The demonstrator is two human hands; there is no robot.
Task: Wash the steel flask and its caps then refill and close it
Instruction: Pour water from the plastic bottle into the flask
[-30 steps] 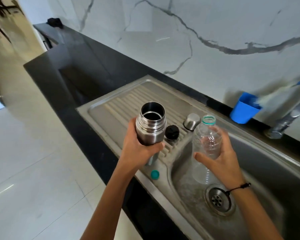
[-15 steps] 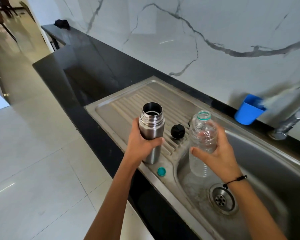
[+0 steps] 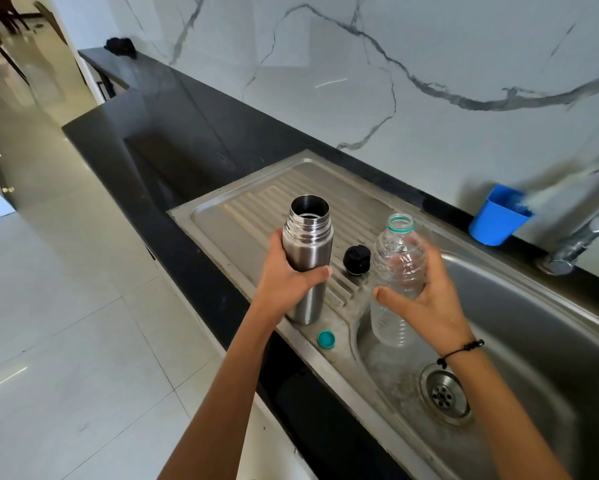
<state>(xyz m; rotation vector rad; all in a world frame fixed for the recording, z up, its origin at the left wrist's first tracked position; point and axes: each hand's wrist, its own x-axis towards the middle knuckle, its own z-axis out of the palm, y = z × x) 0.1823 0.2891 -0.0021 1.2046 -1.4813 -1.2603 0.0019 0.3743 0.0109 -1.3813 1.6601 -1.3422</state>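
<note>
The steel flask (image 3: 307,251) stands upright and uncapped on the sink's ribbed drainboard (image 3: 256,216). My left hand (image 3: 284,282) grips its body from the left. My right hand (image 3: 426,299) holds a clear plastic bottle (image 3: 396,271), open at the top, upright over the basin's left edge. The black inner cap (image 3: 356,259) lies on the drainboard between flask and bottle. The bottle hides the steel outer cap.
A small teal bottle cap (image 3: 326,339) lies on the sink rim near the flask's base. The basin (image 3: 519,323) has a drain (image 3: 445,396) at lower right. A blue cup (image 3: 497,220) and the tap (image 3: 582,233) stand at the back right. Black counter (image 3: 173,133) stretches left.
The flask went from held in the air down to the drainboard. The bottle rose and shifted left, now covering the steel cap that was visible before.
</note>
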